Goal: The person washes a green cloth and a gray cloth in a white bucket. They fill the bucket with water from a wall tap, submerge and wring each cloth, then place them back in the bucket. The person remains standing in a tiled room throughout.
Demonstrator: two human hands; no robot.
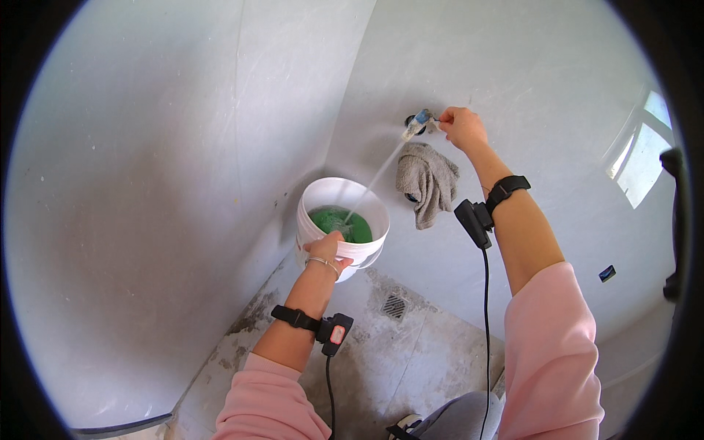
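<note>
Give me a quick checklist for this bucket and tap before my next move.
1. Water stream landing inside the bucket: ok.
2. Green contents below the rim: ok.
3. Left hand at the bucket's near rim: ok.
4. Right hand at the tap: ok.
5. Grey cloth out of the stream: ok, it hangs to the right.
6. Bucket resting flat: cannot tell, its base is not clearly visible.

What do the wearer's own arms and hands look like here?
Pink sleeves end partway, leaving the forearms bare but for black straps, each carrying a black box with a black cable. The left box has a red-edged label. A thin silvery bracelet circles the left wrist. Left hand and right hand are gloveless.
</note>
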